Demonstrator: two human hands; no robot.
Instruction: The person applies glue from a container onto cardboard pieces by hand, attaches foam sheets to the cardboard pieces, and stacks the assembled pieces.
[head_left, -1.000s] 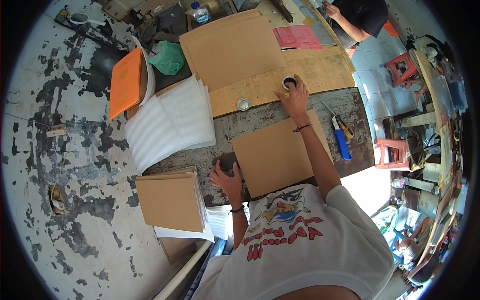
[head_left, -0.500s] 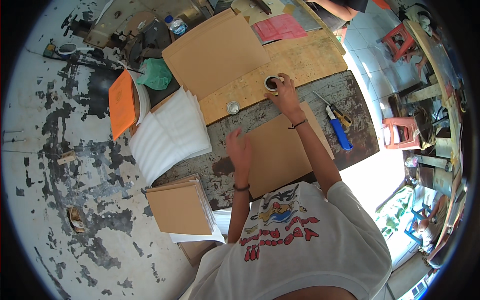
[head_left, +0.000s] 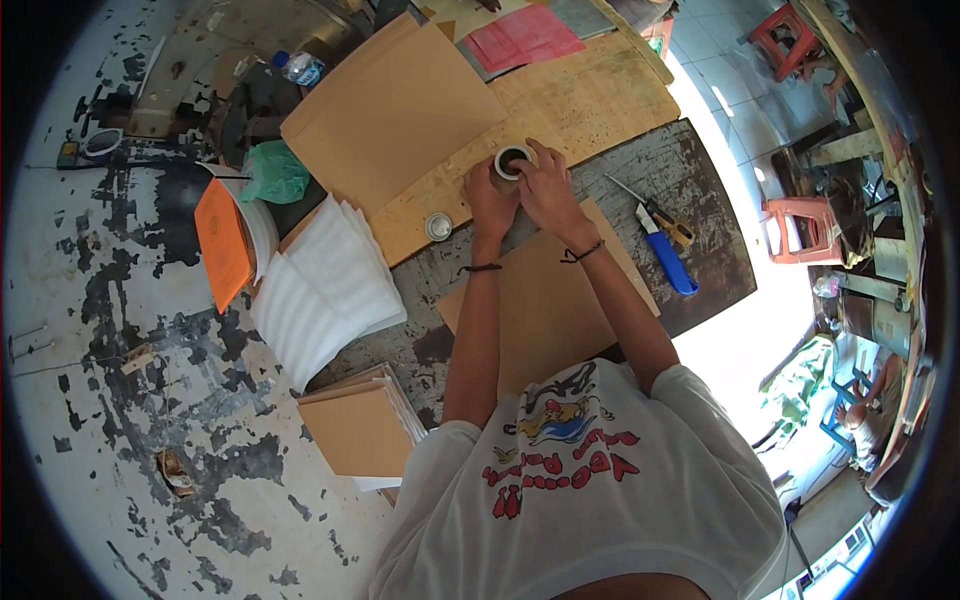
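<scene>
A small round white-rimmed container (head_left: 512,149), dark inside, stands on the wooden board at the far side of the table. My left hand (head_left: 489,203) is closed around its left side. My right hand (head_left: 547,196) bends its fingers over the near right rim; their tips are partly hidden, and I cannot make out anything held in them. Beneath my forearms lies a flat sheet of brown cardboard (head_left: 560,300). Left of my hands, at the board's edge, is a small round clear or silvery item (head_left: 438,227).
On the right lie a blue-handled cutter (head_left: 672,262) and scissors (head_left: 668,222). White foam sheets (head_left: 335,275) and a brown board stack (head_left: 355,428) are at left; larger cardboard sheets (head_left: 390,120) lie beyond. A green plastic bag (head_left: 275,173) and water bottle (head_left: 299,68) sit far left.
My left hand has moved up and right to the round container and closed on its side. The right hand stays at the container's rim. The whole view has shifted slightly.
</scene>
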